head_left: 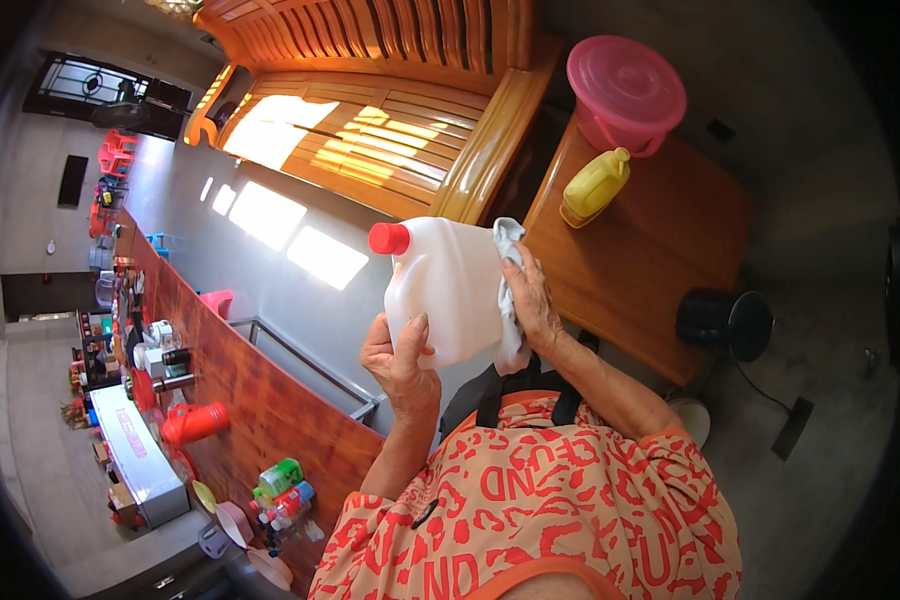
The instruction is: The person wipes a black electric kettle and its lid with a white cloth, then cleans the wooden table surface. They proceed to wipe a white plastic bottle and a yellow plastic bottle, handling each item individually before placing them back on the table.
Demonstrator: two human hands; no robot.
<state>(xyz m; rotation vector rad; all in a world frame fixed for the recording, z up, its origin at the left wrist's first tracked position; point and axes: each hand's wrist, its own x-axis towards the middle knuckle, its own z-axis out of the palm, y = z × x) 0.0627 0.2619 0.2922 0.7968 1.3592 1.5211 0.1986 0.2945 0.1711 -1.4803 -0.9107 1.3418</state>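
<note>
A translucent white plastic jug (450, 290) with a red screw cap (389, 238) is held up before my body, the cap at its upper left. My left hand (402, 365) grips its lower left side, thumb lying along the wall and fingers curled round. A pale cloth (510, 345) drapes down the jug's right side. Against that cloth presses my right hand (532, 300), its fingers bent over the fabric, so the cloth is between hand and jug. Part of the right fingers is hidden by the cloth.
To the right, a wooden table (630, 270) carries a pink lidded bucket (625, 90), a yellow jug (597, 187) and a black pot (725, 325). A wooden bench (370, 130) stands ahead. Bottles (280, 480) and a red thermos (195, 423) crowd the left table (260, 390).
</note>
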